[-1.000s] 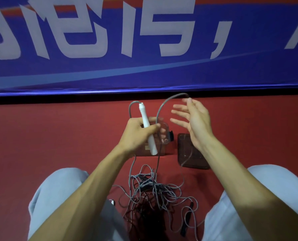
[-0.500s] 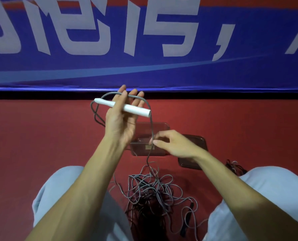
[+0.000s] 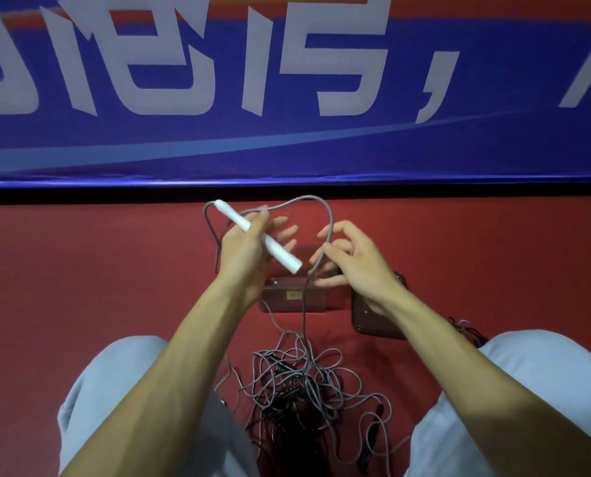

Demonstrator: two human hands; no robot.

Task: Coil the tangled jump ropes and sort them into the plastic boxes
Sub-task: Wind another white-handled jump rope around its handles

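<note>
Left hand (image 3: 243, 256) grips a white handle (image 3: 281, 252); right hand (image 3: 359, 270) pinches its grey rope (image 3: 329, 218), which trails into the floor tangle (image 3: 297, 380). Pulling may tighten knots, apparently snagging black ropes (image 3: 282, 406).

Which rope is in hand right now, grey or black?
The grey rope: the left hand holds its white handle, and the right hand pinches it further along. The black rope lies untouched on the floor.

Dim indoor light, wide-angle edge bending, slight softness
</note>
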